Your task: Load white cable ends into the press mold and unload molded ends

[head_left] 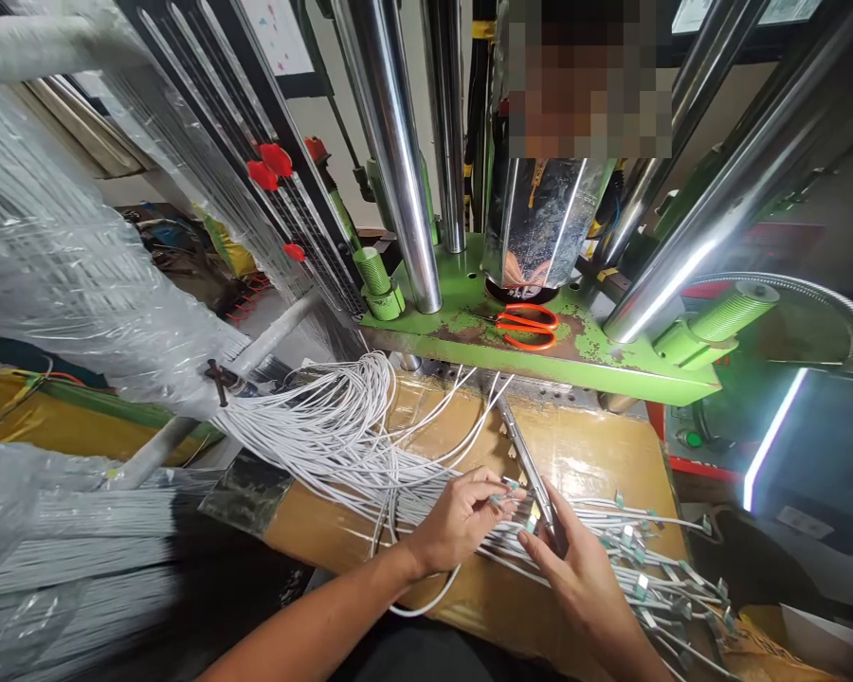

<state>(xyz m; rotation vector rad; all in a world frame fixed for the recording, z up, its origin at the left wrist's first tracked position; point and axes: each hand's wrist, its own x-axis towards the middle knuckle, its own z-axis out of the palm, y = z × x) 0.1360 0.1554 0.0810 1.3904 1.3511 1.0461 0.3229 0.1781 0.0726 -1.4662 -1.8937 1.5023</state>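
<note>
My left hand (pixel 462 519) pinches the small connector end of a white cable (pixel 506 491) over the cardboard-covered bench (pixel 597 455). Close beside it, my right hand (pixel 575 564) grips a long thin metal bar (pixel 522 455) that runs up toward the green machine. A thick bundle of white cables (pixel 341 426) fans from the left across the bench and under both hands. Many cable ends with small metal plugs (pixel 640 559) lie to the right of my hands.
A green press base (pixel 469 322) with chrome columns (pixel 390 152) stands behind the bench; orange-handled scissors (pixel 530 327) lie on it. Plastic-wrapped cable bundles (pixel 63 256) hang at left. A dark box with a lit strip (pixel 810 445) sits at right.
</note>
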